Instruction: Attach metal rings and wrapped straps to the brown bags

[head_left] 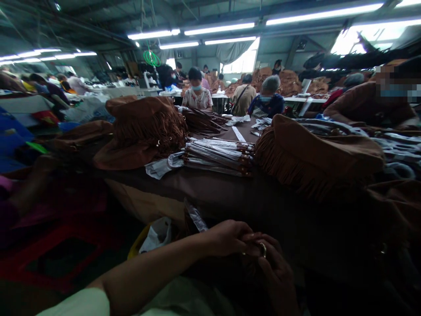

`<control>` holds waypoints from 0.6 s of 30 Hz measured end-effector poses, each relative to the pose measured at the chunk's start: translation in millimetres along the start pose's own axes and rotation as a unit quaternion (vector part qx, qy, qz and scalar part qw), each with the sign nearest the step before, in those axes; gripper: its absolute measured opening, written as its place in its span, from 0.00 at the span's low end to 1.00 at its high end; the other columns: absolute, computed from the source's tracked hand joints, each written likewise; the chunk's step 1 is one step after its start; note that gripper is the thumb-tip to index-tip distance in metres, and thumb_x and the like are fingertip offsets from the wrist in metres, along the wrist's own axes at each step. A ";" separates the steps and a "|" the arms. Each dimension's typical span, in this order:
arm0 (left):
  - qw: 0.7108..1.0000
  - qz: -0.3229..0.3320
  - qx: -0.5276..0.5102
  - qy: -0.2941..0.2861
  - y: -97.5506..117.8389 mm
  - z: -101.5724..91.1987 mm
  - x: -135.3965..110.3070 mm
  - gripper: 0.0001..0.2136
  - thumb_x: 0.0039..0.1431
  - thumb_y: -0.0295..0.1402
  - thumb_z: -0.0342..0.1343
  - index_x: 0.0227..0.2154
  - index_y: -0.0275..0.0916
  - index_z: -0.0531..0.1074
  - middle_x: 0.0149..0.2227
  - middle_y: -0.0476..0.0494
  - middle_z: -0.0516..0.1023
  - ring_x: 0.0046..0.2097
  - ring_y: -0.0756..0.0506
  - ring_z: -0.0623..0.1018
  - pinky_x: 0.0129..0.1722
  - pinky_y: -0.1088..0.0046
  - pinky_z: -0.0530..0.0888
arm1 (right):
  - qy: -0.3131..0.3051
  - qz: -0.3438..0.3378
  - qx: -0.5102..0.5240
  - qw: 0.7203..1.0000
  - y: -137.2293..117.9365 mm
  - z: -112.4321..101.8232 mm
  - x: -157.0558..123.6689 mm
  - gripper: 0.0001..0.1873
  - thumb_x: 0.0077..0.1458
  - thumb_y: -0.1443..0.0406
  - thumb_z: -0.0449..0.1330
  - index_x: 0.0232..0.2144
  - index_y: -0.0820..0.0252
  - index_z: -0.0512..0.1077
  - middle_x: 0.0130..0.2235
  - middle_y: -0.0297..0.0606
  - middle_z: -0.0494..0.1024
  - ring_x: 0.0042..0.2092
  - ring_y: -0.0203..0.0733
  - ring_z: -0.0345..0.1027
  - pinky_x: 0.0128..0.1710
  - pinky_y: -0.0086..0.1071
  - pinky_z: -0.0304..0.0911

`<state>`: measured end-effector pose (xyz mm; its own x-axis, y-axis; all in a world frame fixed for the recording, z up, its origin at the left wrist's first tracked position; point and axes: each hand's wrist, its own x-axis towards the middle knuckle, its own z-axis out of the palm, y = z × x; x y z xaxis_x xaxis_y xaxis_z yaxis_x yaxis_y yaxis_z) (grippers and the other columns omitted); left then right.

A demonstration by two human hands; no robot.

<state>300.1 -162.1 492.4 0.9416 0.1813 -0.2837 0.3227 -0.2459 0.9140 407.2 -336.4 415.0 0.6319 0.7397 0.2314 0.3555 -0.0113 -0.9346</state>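
My left hand (232,238) reaches in from the lower left, its fingers closed in a pinch. My right hand (278,267) meets it, with the thumb bent up and the fingers curled. Between the fingertips of both hands is a small gold-coloured metal ring (263,249). Dark brown material seems to lie beneath the hands, but shadow hides its shape. Beyond my left wrist, a strap in clear plastic wrap (196,217) sticks up by the table edge; I cannot tell whether it joins what I hold.
On the brown-covered table (210,188) lie a pile of plastic-wrapped straps (217,157), stacked brown fringed bags (144,127) on the left and another fringed bag (325,151) on the right. A red stool (52,259) stands lower left. Several people sit working around and beyond the table.
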 end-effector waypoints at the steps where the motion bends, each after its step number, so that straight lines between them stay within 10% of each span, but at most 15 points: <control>1: 0.997 0.020 0.067 0.013 7.9 -5.7 -7.2 0.25 0.47 0.50 0.62 0.44 0.39 0.73 0.34 0.49 0.74 0.35 0.48 0.72 0.31 0.77 0.62 | -0.001 0.003 -0.002 1.000 -1.6 1.6 0.6 0.17 0.54 0.54 0.58 0.43 0.55 0.72 0.52 0.43 0.70 0.51 0.52 0.67 0.47 0.39 0.67; 10: 0.963 0.167 0.191 -0.089 23.5 -38.0 -21.1 0.18 0.56 0.46 0.58 0.45 0.42 0.72 0.42 0.47 0.74 0.43 0.47 0.73 0.41 0.79 0.64 | -0.021 0.027 0.002 0.999 4.8 18.3 4.0 0.19 0.55 0.54 0.57 0.47 0.53 0.70 0.48 0.40 0.75 0.49 0.50 0.70 0.49 0.40 0.67; 18: 0.970 -0.020 0.241 0.012 35.4 -42.9 -15.3 0.15 0.54 0.46 0.56 0.28 0.38 0.75 0.23 0.54 0.68 0.26 0.53 0.66 0.24 0.79 0.55 | -0.009 -0.054 -0.062 0.997 5.1 28.8 5.4 0.15 0.57 0.56 0.56 0.45 0.53 0.70 0.48 0.40 0.75 0.48 0.48 0.70 0.46 0.40 0.69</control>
<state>293.0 -132.7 541.6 0.9266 0.2207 -0.3043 0.3721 -0.6537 0.6590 392.6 -313.1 403.7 0.5734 0.7526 0.3238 0.5037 -0.0122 -0.8638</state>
